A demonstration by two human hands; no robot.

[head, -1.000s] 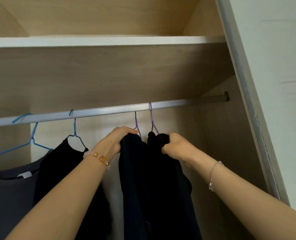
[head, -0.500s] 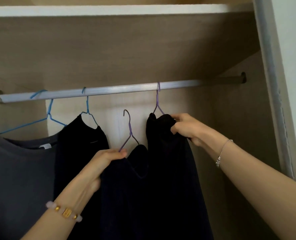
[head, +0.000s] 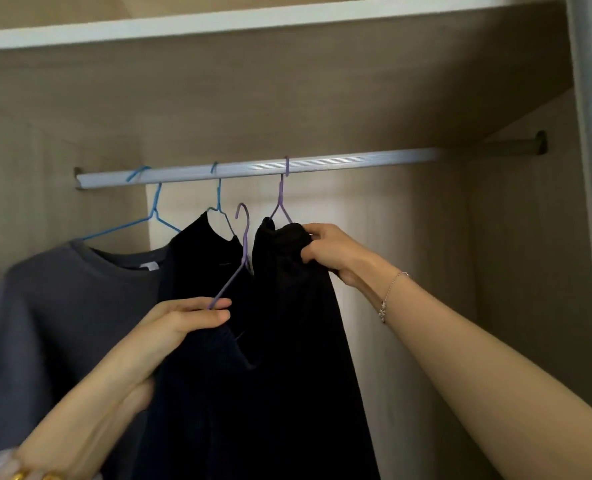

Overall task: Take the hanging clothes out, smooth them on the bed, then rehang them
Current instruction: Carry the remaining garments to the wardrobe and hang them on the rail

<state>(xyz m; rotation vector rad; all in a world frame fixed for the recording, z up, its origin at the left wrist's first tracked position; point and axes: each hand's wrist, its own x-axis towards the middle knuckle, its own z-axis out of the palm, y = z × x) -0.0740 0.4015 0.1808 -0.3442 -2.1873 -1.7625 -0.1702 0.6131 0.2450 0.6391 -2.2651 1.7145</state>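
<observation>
Left hand (head: 180, 323) pinches the purple hanger (head: 245, 247), now unhooked below the rail (head: 357, 161) with its dark garment (head: 218, 393); right hand (head: 332, 251) grips the neighbouring black garment (head: 287, 289), still hung: one removal done.

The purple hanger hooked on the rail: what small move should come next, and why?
Probably the right hand lifts the black garment so its purple hanger unhooks from the rail. The left hand holds the other purple hanger free below the rail, and the right grips this garment's top.
</observation>
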